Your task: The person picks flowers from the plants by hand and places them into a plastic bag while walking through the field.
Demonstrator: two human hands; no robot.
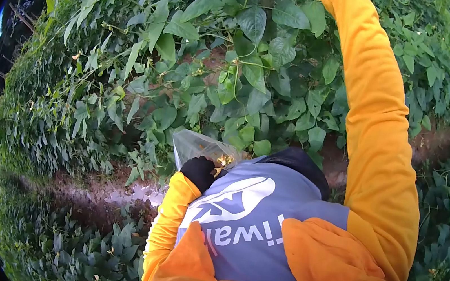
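Observation:
My left hand (pixel 198 172), in a black glove, is held close to my chest and grips the mouth of a clear plastic bag (pixel 195 145) with a few small yellow bits inside. My right arm (pixel 375 120), in an orange sleeve, stretches up into the leafy vine wall (pixel 234 73). Its hand passes out of the frame at the top edge, so what it touches is hidden. I wear a grey vest (pixel 259 224) with white lettering over the orange top.
Dense green climbing plants (pixel 101 90) fill the view ahead and to both sides. A strip of bare reddish soil (pixel 105 190) runs along the foot of the row, with low leafy plants (pixel 80 246) on the near side.

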